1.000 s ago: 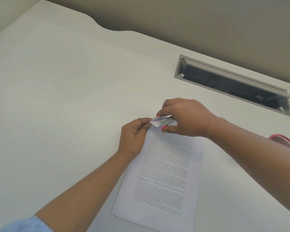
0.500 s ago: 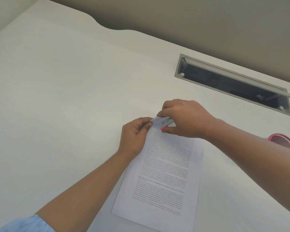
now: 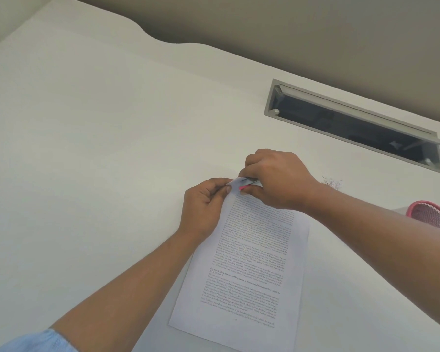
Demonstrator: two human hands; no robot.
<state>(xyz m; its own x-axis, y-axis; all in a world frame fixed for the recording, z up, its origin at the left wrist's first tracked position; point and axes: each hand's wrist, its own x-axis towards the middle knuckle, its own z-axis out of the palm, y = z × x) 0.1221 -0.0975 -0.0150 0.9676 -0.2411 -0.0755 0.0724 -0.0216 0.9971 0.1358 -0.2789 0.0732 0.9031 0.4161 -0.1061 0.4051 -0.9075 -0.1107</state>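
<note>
A printed paper sheet (image 3: 249,262) covered in text lies on the white desk (image 3: 99,148). My left hand (image 3: 203,207) pinches its raised top left corner between thumb and fingers. My right hand (image 3: 277,179) grips a small pink and silver tool (image 3: 247,185), probably a staple remover, set against that same corner. Most of the tool is hidden under my fingers.
A grey cable slot (image 3: 353,123) with its lid tilted up is sunk into the desk at the back right. A pink mesh cup (image 3: 432,217) stands at the right edge. Small metal bits (image 3: 332,181) lie scattered beside my right wrist. The wall runs behind the desk.
The paper's top corner dipped towards the desk and now stands raised again. Both hands stayed at the corner with only slight shifts.
</note>
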